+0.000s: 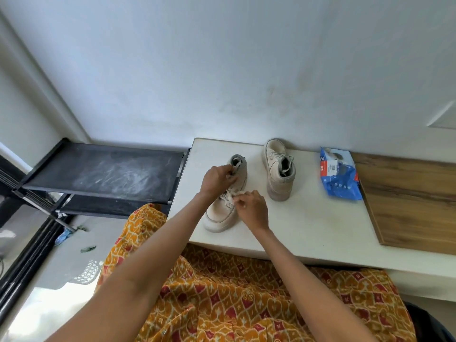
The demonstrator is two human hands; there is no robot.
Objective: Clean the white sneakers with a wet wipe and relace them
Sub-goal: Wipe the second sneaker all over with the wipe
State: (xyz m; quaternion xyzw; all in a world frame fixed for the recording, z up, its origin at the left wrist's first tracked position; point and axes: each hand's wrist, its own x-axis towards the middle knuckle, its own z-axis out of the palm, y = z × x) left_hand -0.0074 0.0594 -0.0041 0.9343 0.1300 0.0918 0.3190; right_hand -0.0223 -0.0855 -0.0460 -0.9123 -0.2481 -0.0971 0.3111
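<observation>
White table [308, 225]: two sneakers [278, 169], wipes pack [339, 177].

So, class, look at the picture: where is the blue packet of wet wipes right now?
In the head view the blue packet of wet wipes lies on the white table, right of the second sneaker, against the wooden board.

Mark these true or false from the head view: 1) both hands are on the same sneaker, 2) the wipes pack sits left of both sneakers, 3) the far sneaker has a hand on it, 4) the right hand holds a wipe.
1) True: left hand and right hand are both on the near sneaker.
2) False: the blue wipes pack lies right of both sneakers.
3) False: the far sneaker stands untouched.
4) True: the right hand pinches a crumpled white wipe at the laces.
</observation>
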